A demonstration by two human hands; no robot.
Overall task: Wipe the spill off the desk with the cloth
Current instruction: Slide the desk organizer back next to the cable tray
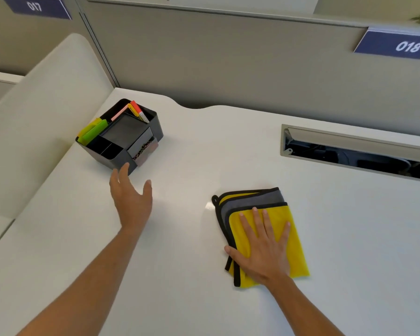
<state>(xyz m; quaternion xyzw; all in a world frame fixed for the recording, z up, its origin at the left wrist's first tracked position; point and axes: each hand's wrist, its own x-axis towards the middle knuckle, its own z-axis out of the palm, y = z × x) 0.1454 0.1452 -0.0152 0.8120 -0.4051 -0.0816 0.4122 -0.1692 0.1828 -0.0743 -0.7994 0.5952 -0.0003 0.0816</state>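
Observation:
A folded yellow and grey cloth [291,229] with black edging lies flat on the white desk [180,275]. My right hand [264,248] rests palm down on it with fingers spread. A small wet glint [209,206] shows on the desk just left of the cloth's top corner. My left hand [131,197] hovers open above the desk, fingers apart, just in front of a black desk organiser [121,139], and holds nothing.
The organiser holds green and orange sticky notes, markers and clips. A long cable slot [357,151] is cut into the desk at the right rear. A grey partition [228,57] stands behind, and a white side panel [34,117] on the left.

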